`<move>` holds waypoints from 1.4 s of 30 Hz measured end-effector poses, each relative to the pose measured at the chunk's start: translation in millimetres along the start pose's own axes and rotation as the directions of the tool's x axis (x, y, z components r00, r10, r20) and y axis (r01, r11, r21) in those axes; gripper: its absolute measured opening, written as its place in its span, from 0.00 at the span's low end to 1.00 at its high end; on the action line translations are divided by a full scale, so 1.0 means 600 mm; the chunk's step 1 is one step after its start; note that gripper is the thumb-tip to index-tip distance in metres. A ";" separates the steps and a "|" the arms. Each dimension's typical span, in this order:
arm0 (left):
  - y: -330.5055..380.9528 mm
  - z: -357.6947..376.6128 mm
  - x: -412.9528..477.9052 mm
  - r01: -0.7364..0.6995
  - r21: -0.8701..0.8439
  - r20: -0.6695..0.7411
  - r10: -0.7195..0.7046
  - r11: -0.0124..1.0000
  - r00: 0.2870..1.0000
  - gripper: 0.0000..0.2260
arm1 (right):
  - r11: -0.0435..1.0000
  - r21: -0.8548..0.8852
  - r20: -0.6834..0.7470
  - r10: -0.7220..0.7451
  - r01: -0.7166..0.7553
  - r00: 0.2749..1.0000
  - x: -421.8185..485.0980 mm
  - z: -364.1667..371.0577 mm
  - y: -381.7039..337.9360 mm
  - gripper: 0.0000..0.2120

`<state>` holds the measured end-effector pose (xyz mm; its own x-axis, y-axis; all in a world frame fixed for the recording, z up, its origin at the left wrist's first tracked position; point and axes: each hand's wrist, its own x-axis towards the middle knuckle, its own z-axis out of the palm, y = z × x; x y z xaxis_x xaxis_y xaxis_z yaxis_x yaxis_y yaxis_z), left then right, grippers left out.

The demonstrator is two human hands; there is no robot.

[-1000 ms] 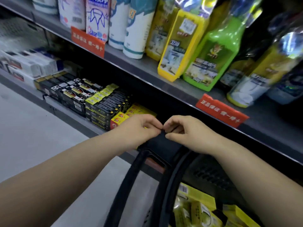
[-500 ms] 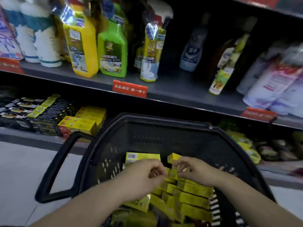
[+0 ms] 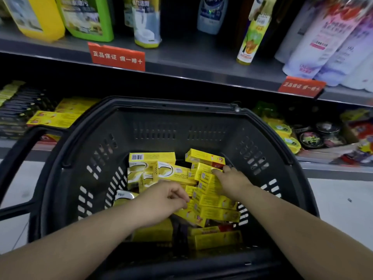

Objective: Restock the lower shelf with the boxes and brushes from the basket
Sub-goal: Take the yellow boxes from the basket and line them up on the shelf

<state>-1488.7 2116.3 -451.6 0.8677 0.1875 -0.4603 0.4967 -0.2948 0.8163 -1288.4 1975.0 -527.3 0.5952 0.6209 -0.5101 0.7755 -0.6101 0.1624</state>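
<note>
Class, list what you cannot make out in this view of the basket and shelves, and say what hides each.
All in the head view:
- Whether the left hand or right hand grips a yellow box: the hands' backs hide the curled fingers.
- Basket floor: buried under boxes and forearms.
- Upper-shelf bottles: tops cut off by the top edge.
- Round tins on the lower shelf: labels blurred and dim.
</note>
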 end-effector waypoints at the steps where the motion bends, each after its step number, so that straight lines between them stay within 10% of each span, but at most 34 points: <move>1: -0.001 0.001 0.002 0.024 -0.029 -0.002 -0.024 0.999 1.000 0.05 | 1.000 -0.024 -0.037 0.005 -0.006 0.999 0.002 -0.002 0.001 0.27; 9: -0.009 0.005 0.014 0.169 -0.194 -0.041 -0.180 0.966 0.983 0.06 | 0.969 0.244 0.015 0.029 -0.031 0.999 -0.004 -0.009 -0.002 0.22; 14: -0.014 0.006 0.015 0.173 -0.184 -0.080 -0.190 0.968 0.979 0.06 | 0.999 0.026 -0.306 -0.032 0.042 0.952 -0.029 -0.066 -0.026 0.20; 16: -0.019 0.010 0.019 0.138 -0.131 -0.108 -0.153 0.982 0.982 0.22 | 0.982 0.171 -0.400 -0.006 0.081 0.917 -0.045 -0.102 -0.049 0.18; 19: -0.017 0.014 0.021 0.043 -0.166 -0.196 -0.076 0.985 0.978 0.41 | 0.784 0.566 -0.352 -0.049 0.255 0.935 -0.078 -0.143 -0.090 0.17; 24: -0.019 0.009 0.029 0.033 -0.386 -0.256 -0.142 0.922 0.956 0.27 | 0.339 0.912 -0.161 -0.218 0.229 0.963 -0.087 -0.155 -0.080 0.13; 29: -0.021 0.007 0.031 0.172 -0.606 -0.111 -0.297 0.777 0.948 0.26 | 0.940 0.342 0.031 -0.027 0.015 0.999 -0.022 -0.071 0.014 0.22; 33: -0.019 0.006 0.035 0.230 -0.714 -0.043 -0.368 0.662 0.929 0.38 | 0.975 0.223 0.260 -0.060 0.000 0.964 0.001 0.013 0.013 0.33; 42: -0.022 0.000 0.038 0.230 -0.755 -0.027 -0.378 0.614 0.925 0.29 | 0.996 0.014 0.158 -0.086 0.085 0.984 0.009 -0.001 -0.003 0.37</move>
<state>-1475.2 2124.7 -472.6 0.6144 0.3100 -0.7255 0.4913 0.5692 0.6593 -1286.3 1979.6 -529.6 0.4852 0.5855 -0.6494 0.8205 -0.5616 0.1067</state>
